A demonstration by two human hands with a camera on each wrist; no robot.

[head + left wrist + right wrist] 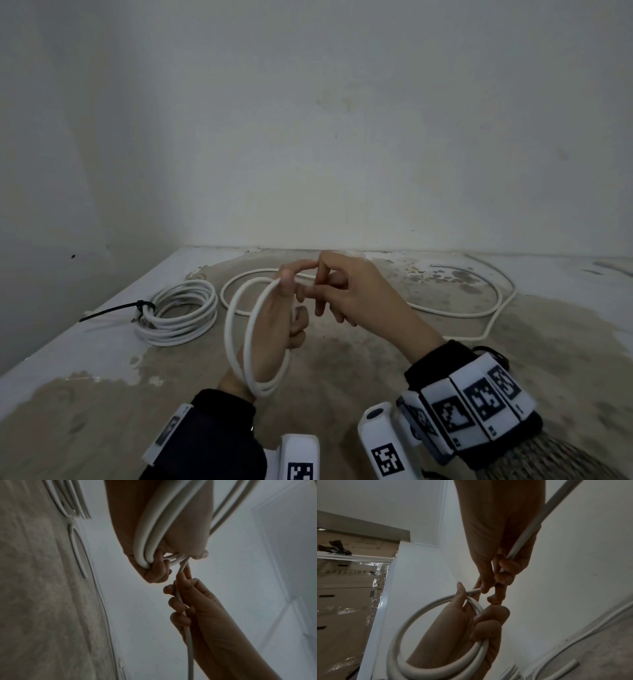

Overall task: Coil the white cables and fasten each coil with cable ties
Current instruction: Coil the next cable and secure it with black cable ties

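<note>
My left hand (289,308) is raised above the table and grips a small coil of white cable (239,346) whose loops hang round the hand down to the wrist. Right beside it, my right hand (325,287) pinches the same cable where it leaves the coil. In the left wrist view the cable (189,649) runs through the curled fingers (178,605) of the right hand. The rest of this cable (455,310) lies loose in wide curves on the table behind. A finished coil (181,313) lies at the left, bound with a black cable tie (113,310).
The worn, stained table (376,359) meets a white wall at the back and left. Its left edge (61,342) runs diagonally. Short cut pieces of white cable (571,662) lie on the table in the right wrist view.
</note>
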